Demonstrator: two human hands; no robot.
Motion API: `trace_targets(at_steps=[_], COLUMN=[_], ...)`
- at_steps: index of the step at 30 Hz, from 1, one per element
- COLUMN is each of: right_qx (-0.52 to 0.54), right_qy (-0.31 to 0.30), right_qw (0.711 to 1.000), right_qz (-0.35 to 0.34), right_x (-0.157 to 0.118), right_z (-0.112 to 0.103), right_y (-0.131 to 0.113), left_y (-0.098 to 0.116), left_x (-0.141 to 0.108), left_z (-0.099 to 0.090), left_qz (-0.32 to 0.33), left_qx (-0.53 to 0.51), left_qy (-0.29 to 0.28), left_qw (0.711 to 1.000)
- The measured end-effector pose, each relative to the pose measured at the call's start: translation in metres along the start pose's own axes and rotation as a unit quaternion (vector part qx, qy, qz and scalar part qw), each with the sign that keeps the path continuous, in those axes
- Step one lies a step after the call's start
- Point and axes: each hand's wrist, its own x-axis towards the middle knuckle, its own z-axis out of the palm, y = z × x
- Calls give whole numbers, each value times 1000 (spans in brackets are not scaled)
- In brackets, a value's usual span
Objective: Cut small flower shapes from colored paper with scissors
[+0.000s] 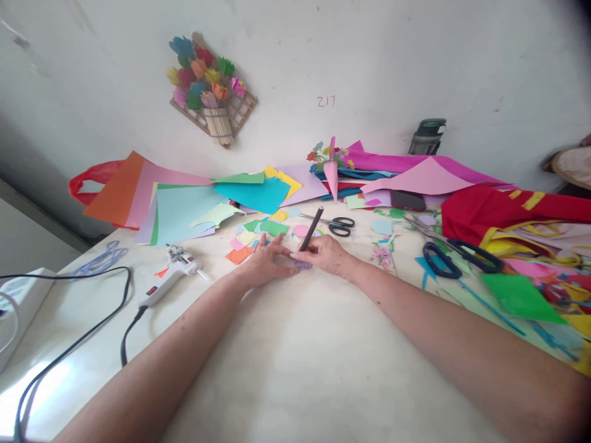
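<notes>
A black pen [311, 229] stands tilted in my right hand [329, 255], its fingers closed around the lower end. Under it, a small purple paper piece [302, 265] lies on the table, partly covered by my fingers. My left hand [265, 264] rests with spread fingers, its thumb and index finger at the left edge of that piece. The pen's tip is hidden. Just beyond my hands lie small scissors [340, 226] with black handles and a pink paper circle [301, 231]. Orange paper pieces [239, 255] and green ones [272, 227] are near my left fingers.
A glue gun [173, 274] with a black cable lies at left, near a white power strip [23, 307]. Large scissors [455, 255], paper scraps and red cloth [508, 215] fill the right side. Coloured sheets [184, 209] and a phone [408, 200] line the back by the wall.
</notes>
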Motion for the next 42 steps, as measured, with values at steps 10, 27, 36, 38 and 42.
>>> trace_targets(at_steps=[10,27,36,38,42], right_qx=[6,4,17,18,21], right_qy=[3,-13,-11,-15,-21], right_qw=[1000,1000,1000,1000,999], right_qz=[-15,3,-12,-8,-12], right_x=[0,0,0,0,0], right_z=[1,-1,-2,-2,-3], right_y=[3,1,3,3,3], left_y=[-1,-2,0,0,-2], left_x=[1,0,-1,-1,-1], left_z=[0,0,-1,-2,-2], left_qz=[2,4,10,10,15], left_qx=[-3,-4,4,6,6], left_qy=[-5,-8,-10,-10,-13], left_qw=[1000,1000,1000,1000,1000])
